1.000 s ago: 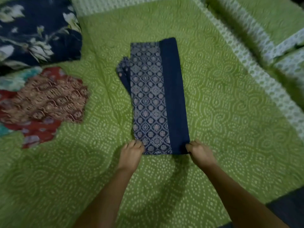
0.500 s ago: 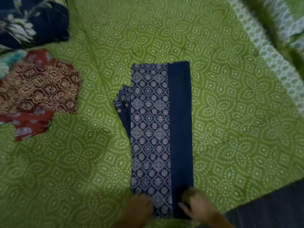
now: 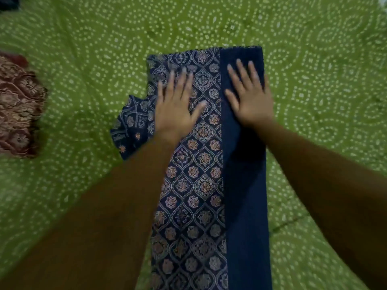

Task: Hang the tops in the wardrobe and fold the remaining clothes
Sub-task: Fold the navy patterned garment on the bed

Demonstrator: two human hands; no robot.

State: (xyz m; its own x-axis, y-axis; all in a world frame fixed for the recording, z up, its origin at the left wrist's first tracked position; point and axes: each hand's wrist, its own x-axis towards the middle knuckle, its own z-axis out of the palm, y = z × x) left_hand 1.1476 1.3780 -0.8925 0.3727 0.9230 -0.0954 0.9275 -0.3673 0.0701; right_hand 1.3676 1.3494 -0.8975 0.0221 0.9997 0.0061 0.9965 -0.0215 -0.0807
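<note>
A long navy garment (image 3: 201, 185) lies folded into a narrow strip on the green bedspread (image 3: 83, 59). Its left part is printed with a diamond pattern and its right part is plain navy. A small flap of it sticks out at the left side. My left hand (image 3: 178, 105) lies flat with straight fingers on the patterned part near the far end. My right hand (image 3: 249, 95) presses flat on the plain navy band beside it.
A red and brown patterned cloth (image 3: 18, 105) lies at the left edge of the bedspread. A dark item (image 3: 8, 3) shows in the top left corner.
Both hands have let go of the garment's near edge and moved up to its far end, where they lie flat. The camera has come closer to the garment.
</note>
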